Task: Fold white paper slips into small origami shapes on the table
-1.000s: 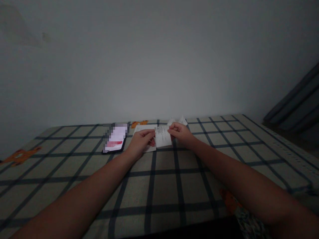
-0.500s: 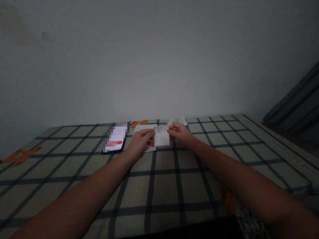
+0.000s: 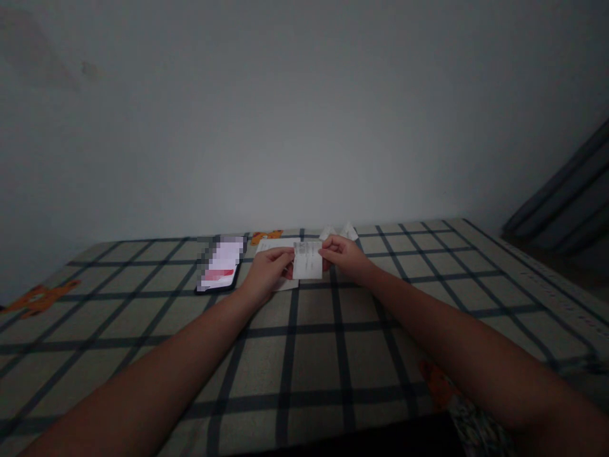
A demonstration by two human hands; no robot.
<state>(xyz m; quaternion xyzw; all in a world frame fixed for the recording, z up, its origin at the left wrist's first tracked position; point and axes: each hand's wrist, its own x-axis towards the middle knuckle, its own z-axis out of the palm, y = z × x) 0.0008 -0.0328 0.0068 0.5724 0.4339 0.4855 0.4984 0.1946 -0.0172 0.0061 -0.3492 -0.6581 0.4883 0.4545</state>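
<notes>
Between both hands is a small white paper slip (image 3: 307, 263) with faint printed lines, held up above the checked cloth. My left hand (image 3: 268, 271) pinches its left edge between thumb and fingers. Its right edge is pinched by my right hand (image 3: 346, 256). The print is too small to read. Behind my left hand lies a larger white sheet (image 3: 275, 244), partly covered by the hand and the slip. Just beyond my right hand sits a crumpled white paper (image 3: 349, 231).
To the left of my left hand a phone (image 3: 222, 263) lies with its screen lit and partly blurred out. A checked cloth (image 3: 314, 355) with orange figures covers the surface. A grey wall (image 3: 304, 120) rises behind it, and dark folded fabric (image 3: 566, 184) hangs at the right.
The paper slip has shifted very slightly left and its tilt has changed a little. Both hands keep their hold on it, and the phone and other papers stay in place.
</notes>
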